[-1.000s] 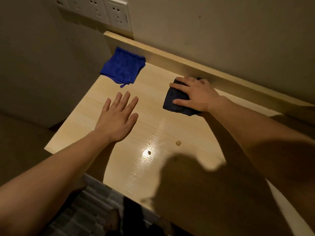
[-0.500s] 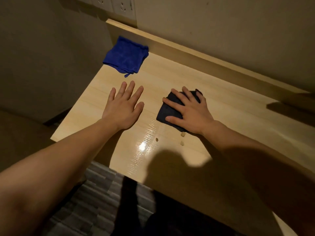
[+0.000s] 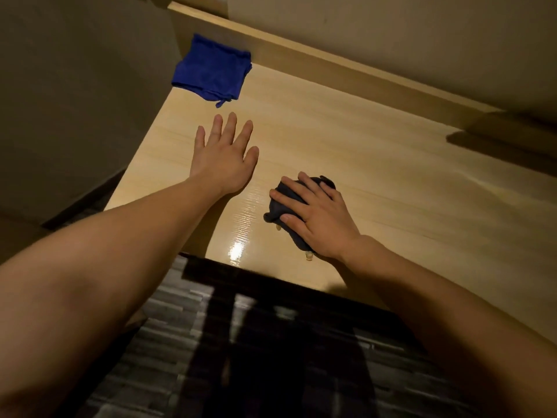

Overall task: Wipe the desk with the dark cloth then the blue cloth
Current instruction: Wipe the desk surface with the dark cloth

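My right hand (image 3: pixel 319 220) lies flat on the dark cloth (image 3: pixel 278 208), pressing it onto the light wooden desk (image 3: pixel 376 164) close to the front edge. The cloth is bunched under the palm and fingers, with only its left part and a far corner showing. Two small pale crumbs (image 3: pixel 309 255) lie at the cloth's near side. My left hand (image 3: pixel 224 155) rests palm down on the desk with fingers spread and holds nothing. The folded blue cloth (image 3: pixel 212 72) lies at the desk's far left corner, beyond my left hand.
A raised wooden ledge (image 3: pixel 346 67) runs along the back of the desk against the wall. A wall (image 3: pixel 75 101) closes the left side. Dark striped floor (image 3: pixel 241 357) shows below the desk's front edge. A bright light reflection (image 3: pixel 236 251) sits near that edge.
My right hand has dragged the dark cloth from the back ledge toward the front edge, reaching the crumbs. The left hand has stayed flat on the desk.
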The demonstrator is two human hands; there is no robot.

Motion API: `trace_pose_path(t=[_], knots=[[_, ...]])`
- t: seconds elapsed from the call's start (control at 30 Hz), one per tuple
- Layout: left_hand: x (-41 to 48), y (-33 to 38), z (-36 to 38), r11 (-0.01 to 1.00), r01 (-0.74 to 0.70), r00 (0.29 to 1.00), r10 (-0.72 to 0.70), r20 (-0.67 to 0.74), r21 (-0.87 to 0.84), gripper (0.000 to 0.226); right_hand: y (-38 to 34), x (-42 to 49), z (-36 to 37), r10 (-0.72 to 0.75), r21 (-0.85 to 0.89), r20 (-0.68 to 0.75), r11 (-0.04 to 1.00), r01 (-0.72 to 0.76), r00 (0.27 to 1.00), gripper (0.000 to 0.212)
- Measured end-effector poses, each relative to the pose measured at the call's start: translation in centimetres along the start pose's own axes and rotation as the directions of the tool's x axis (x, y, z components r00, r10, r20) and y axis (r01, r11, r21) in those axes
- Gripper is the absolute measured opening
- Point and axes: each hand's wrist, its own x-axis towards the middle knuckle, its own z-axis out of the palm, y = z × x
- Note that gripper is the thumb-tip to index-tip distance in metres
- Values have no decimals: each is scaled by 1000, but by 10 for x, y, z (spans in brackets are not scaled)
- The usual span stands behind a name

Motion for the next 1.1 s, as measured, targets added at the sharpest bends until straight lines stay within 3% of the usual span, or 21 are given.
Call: trace_pose_path(t=[0.27,0.47,0.57,0.7,0.87,1.1], knots=[[-4,-2,-5,998,-35,999,36,7,-46,67,-50,-31,14,-59,97,-9,994,60,998,47],[-20,26,-8,980,-166,985,160,-56,-111,62,-83,-53,16,-189,250,-67,947,200,980,37],[-17,50,-5,974,-177,984,174,-37,-142,64,-85,-58,8,-134,458,-84,875,158,987,36],[-12,62,8,989,-122,991,126,37,-85,72,-44,-50,-20,29,548,-294,824,144,955,37],[-11,61,16,993,-115,993,115,11,-8,76,61,1,-66,234,384,-312,918,-103,921,39],[-9,64,22,996,-82,996,83,-32,16,75,189,93,-86,163,18,-155,987,-162,974,44]])
